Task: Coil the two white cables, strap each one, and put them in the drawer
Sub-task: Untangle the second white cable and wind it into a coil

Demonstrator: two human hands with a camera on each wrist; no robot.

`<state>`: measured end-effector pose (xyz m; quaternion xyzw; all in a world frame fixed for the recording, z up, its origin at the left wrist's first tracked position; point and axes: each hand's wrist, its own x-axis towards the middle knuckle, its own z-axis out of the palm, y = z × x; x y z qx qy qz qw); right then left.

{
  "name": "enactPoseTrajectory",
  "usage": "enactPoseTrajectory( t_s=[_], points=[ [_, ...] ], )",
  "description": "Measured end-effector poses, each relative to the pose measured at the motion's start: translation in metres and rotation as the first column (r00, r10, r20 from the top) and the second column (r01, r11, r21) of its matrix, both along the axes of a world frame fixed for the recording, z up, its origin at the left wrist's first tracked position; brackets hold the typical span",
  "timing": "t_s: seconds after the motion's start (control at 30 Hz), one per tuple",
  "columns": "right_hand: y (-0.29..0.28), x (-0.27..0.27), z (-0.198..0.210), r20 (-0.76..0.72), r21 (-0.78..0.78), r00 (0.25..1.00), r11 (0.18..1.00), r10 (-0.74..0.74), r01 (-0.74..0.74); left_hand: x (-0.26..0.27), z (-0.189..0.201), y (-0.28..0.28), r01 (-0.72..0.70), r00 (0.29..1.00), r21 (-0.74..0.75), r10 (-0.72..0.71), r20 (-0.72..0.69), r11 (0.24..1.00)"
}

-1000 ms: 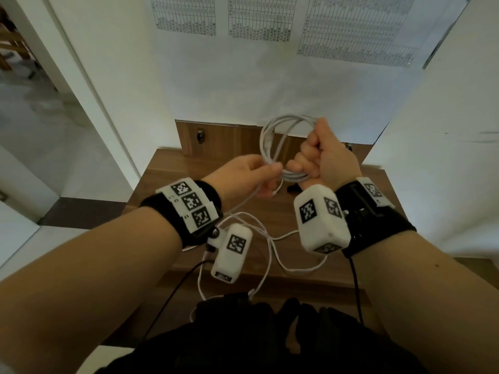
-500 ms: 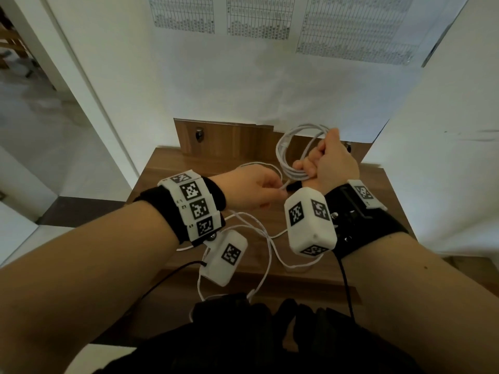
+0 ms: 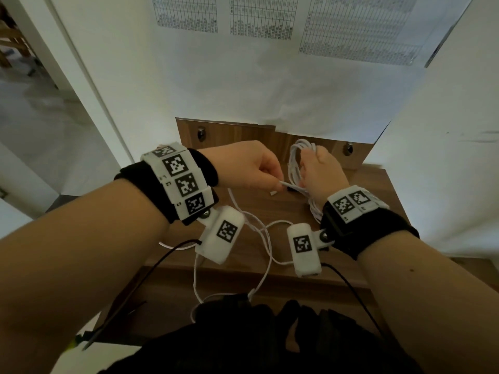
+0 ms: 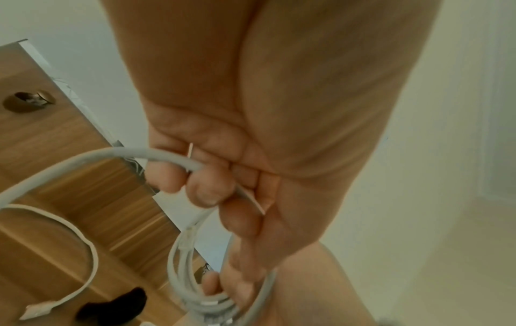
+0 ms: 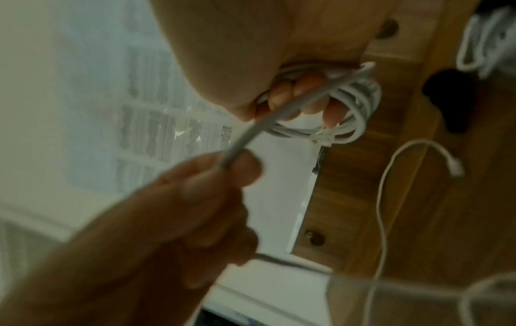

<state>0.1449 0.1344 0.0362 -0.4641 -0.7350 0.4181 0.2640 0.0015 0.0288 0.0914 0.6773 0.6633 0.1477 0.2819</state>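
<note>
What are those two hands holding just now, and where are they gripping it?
The right hand grips the coiled white cable round its bundled loops; the left hand pinches its loose tail.

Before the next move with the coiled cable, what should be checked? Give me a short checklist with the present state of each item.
1. Right hand holds the coil firmly, fingers through the loops: ok.
2. Left hand pinches the loose end of this cable: ok.
3. Loose end fully wound onto the coil: not ok, a stretch runs free between the hands.
4. Strap on the coil: not ok, none visible around it.
5. Second cable coiled: not ok, it lies loose on the table.
6. Drawer open and ready: cannot tell.
</note>
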Motion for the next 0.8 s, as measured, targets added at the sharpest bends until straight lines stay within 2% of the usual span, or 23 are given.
enactPoseTrajectory(
  t_s=[0.17, 0.23, 0.33, 0.4, 0.47, 0.53, 0.63, 0.7, 0.8],
  points=[
    [0.024, 0.022, -0.006, -0.039, -0.167, 0.991, 0.979, -0.126, 0.118, -0.022, 0.0, -0.011, -0.113, 0.99, -0.007, 0.114, 0.085, 0.994],
    [0.021, 0.021, -0.003, -0.042, -0.174, 0.997, 0.983, -0.064, 0.056, -0.021, 0.0, -0.01, -0.114, 0.988, 0.011, 0.112, 0.11, 0.993],
    [0.004, 0.011, 0.001, 0.087, -0.132, 0.988, 0.985, 0.126, -0.114, -0.01, 0.002, -0.003, -0.072, 0.991, 0.045, 0.067, 0.116, 0.996],
    [-0.007, 0.003, 0.003, 0.002, -0.193, 0.976, 0.958, 0.216, -0.212, -0.006, 0.003, 0.004, -0.051, 0.994, 0.07, 0.044, 0.097, 0.996],
    [-0.017, 0.001, 0.007, -0.124, -0.297, 0.942, 0.895, 0.311, -0.334, -0.006, 0.002, 0.01, -0.044, 0.997, 0.097, 0.038, 0.062, 0.994],
    [-0.021, 0.001, 0.006, -0.295, -0.453, 0.915, 0.803, 0.275, -0.387, -0.008, -0.001, 0.014, -0.101, 0.993, 0.129, 0.092, 0.071, 0.986],
    [-0.026, 0.002, 0.007, -0.328, -0.496, 0.889, 0.742, 0.32, -0.45, -0.012, -0.006, 0.015, -0.253, 0.957, 0.163, 0.222, 0.189, 0.953],
    [-0.029, 0.005, 0.009, -0.367, -0.526, 0.874, 0.704, 0.319, -0.478, -0.013, -0.008, 0.014, -0.283, 0.945, 0.161, 0.247, 0.216, 0.945],
    [-0.028, 0.008, 0.014, -0.479, -0.58, 0.842, 0.631, 0.248, -0.515, -0.014, -0.016, 0.008, -0.303, 0.924, 0.05, 0.281, 0.261, 0.952]
  ],
)
